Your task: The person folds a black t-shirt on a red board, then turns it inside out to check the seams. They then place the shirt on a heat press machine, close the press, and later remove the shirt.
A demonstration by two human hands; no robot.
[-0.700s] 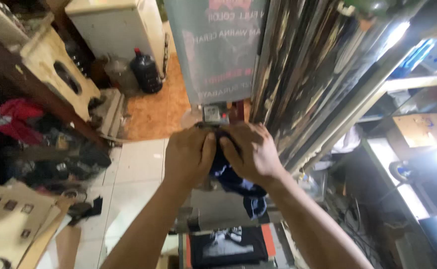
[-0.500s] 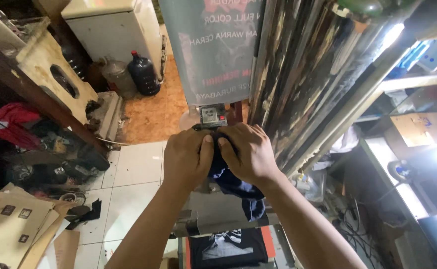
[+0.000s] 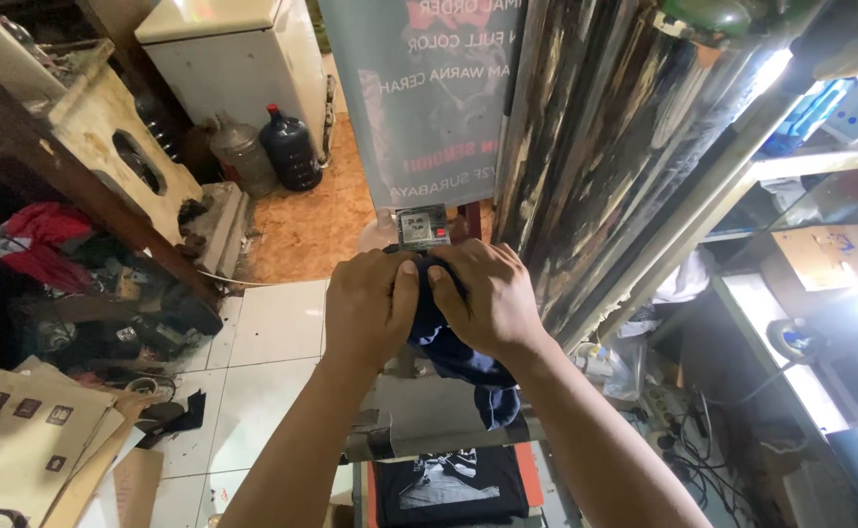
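Hands: two, left hand point(image 3: 368, 305) and right hand point(image 3: 483, 298). Dark blue cloth point(image 3: 463, 357): one. Large water jugs: two, one clear point(image 3: 243, 156), one dark point(image 3: 290, 149). White cabinet point(image 3: 233, 59): one. Hanging banner point(image 3: 439, 98): one. Black printed shirt point(image 3: 448, 484): one.

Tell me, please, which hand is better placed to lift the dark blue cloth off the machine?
Probably the right hand. It lies over the dark blue cloth, whose tail hangs below its wrist, so most fabric is under it. The left hand presses only the cloth's left edge.
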